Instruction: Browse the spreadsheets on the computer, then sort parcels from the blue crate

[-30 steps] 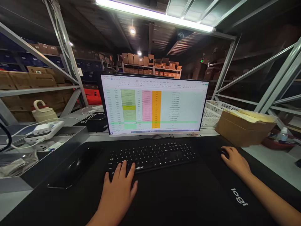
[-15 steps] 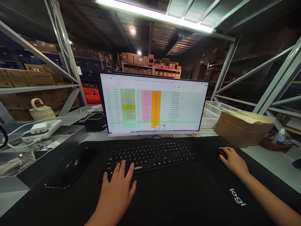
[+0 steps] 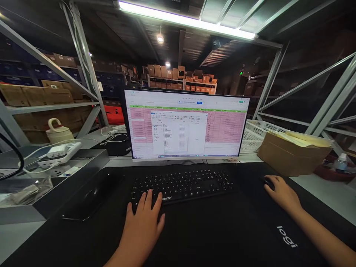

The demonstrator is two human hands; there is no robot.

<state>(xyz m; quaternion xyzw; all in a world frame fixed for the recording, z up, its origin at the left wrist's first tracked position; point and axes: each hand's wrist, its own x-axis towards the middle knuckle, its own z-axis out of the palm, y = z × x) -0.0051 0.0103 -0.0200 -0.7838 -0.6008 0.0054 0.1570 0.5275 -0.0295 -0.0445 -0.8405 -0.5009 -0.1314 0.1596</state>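
My left hand lies with its fingers spread over the lower left corner of a black keyboard, fingertips on the keys. To the right, my right hand is wrapped over a black computer mouse, most of which the fingers cover. Both rest on a black desk mat with a white logo at the right. Behind the keyboard stands a monitor. A file window lies over a pink spreadsheet with a green header row on its screen.
At left, a dark glossy object lies on the mat beside a grey tray with a power strip and cables. A cardboard box of papers and white baskets stand at right. Metal shelving surrounds the desk.
The screen has switched from a green, pink and orange spreadsheet to a pink one with a file window over it. The view has shifted slightly; both hands stay in place.
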